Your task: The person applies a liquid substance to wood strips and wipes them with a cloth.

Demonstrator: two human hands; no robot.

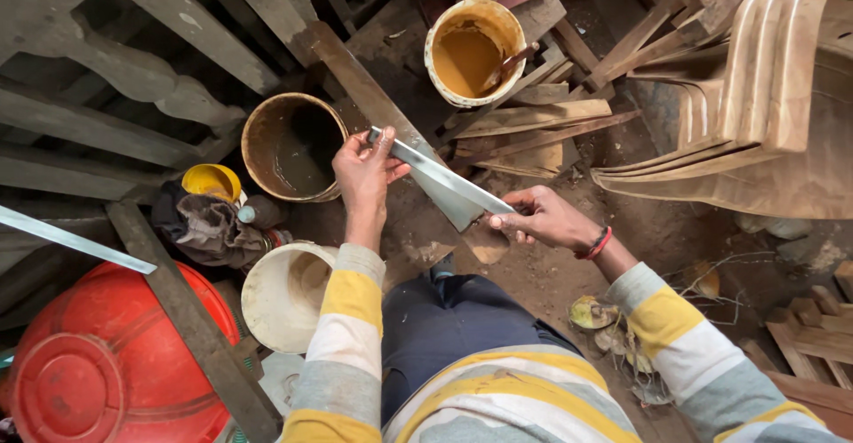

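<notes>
Both hands [366,172] [538,216] grip metal strip [442,175] ends, arms outstretched.

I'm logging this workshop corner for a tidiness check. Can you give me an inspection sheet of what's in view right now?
Surface: bare dirt floor, dusty, with dry leaves.
Job's things: long flat metal strip held at both ends over a slanting wooden plank.
Clutter: yellow-stained bucket with a stick in it, brown bucket, white bucket, red drum, rag pile, wood offcuts.
Grippers: left hand pinches the strip's far end; right hand grips the near end.
Cables: nothing seen.
Surroundings: stacked plastic chairs, wooden furniture parts.
</notes>
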